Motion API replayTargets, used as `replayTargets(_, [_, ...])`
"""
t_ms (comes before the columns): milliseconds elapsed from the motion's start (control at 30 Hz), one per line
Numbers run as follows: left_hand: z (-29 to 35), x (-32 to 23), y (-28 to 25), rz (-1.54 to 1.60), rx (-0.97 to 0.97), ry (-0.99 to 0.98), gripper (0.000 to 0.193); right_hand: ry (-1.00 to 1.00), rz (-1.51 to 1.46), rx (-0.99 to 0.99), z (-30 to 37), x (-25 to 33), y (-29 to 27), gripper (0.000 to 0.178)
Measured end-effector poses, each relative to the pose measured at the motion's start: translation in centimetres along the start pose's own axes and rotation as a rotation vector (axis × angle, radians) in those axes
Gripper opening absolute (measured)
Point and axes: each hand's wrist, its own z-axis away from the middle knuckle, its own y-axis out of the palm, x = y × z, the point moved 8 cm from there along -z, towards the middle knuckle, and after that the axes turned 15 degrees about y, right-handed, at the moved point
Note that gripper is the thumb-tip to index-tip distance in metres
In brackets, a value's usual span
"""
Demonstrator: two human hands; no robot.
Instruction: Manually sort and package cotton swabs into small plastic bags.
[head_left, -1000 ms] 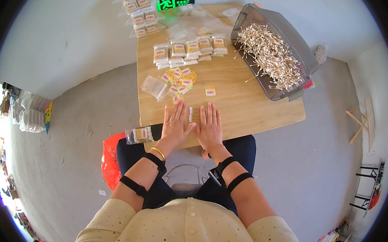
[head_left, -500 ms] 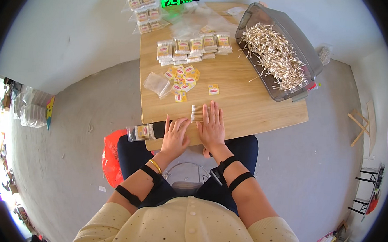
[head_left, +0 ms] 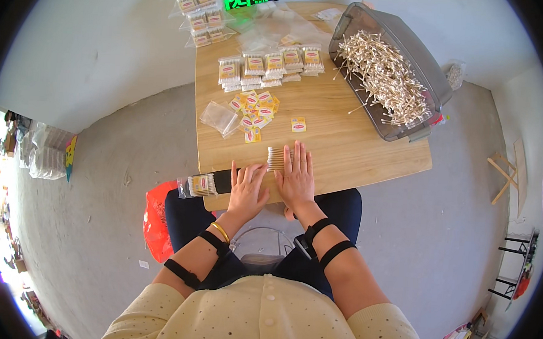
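Note:
A flat row of cotton swabs (head_left: 276, 159) lies side by side near the table's front edge. My right hand (head_left: 296, 177) rests flat over its right part, fingers stretched out, hiding some of the swabs. At the row's left end is my left hand (head_left: 246, 186), fingers apart, its index fingertip close to the swab tips. Beside that hand, a black strip (head_left: 222, 181) lies at the table's front left edge. On the strip's left end sits a clear bag of swabs with a yellow card (head_left: 202, 185).
Yellow and white cards (head_left: 260, 112) lie in a pile, with clear bags (head_left: 219, 118) to their left and a single card (head_left: 298, 124) to the right. Filled swab packets (head_left: 274, 64) stand behind. A tilted grey bin (head_left: 433, 73) holds loose swabs at the back right.
Both hands stay almost in place, with only a very slight shift of the left hand. The swabs and other things look the same.

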Motion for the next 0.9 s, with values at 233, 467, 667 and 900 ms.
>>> replayTargets(233, [-0.1, -0.2, -0.1, 0.005, -0.033, -0.008, 0.068, 0.002, 0.006, 0.004, -0.1, 0.0, -0.1, 0.075])
replayTargets(467, [-0.7, -0.1, 0.0, -0.021, -0.026, -0.030, 0.070, -0.004, 0.010, -0.005, 0.0, 0.1, -0.4, 0.075])
replayTargets(667, [-0.6, -0.4, 0.1, -0.029, -0.046, -0.011, 0.069, 0.005, 0.010, 0.004, -0.1, 0.0, -0.4, 0.075])
replayTargets(900, [-1.4, 0.3, 0.2, -0.054, -0.055, -0.023, 0.067, 0.001, 0.024, -0.005, 0.0, 0.1, -0.2, 0.075])
